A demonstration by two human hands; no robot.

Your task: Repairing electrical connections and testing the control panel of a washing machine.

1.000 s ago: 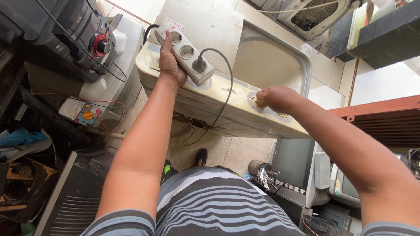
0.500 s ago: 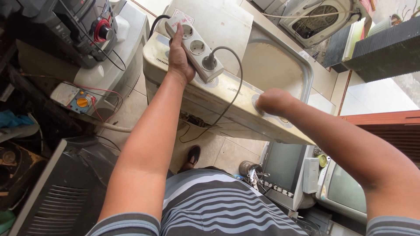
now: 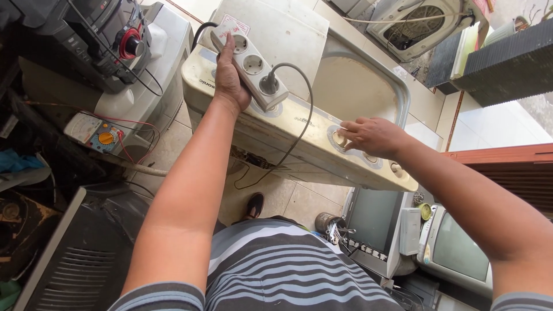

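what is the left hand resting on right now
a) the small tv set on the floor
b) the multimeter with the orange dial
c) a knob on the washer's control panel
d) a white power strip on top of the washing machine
d: the left hand lies on the white power strip atop the washing machine, while the right hand is at a panel knob.

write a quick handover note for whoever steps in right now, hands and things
Left hand: pressed on a white power strip lying on the washing machine, with one grey plug in it.
Right hand: fingers on the leftmost control knob of the machine's panel.
Done: plug seated in the strip.
Left: cannot tell whether the knob has been turned. A multimeter sits off to the left, untouched.
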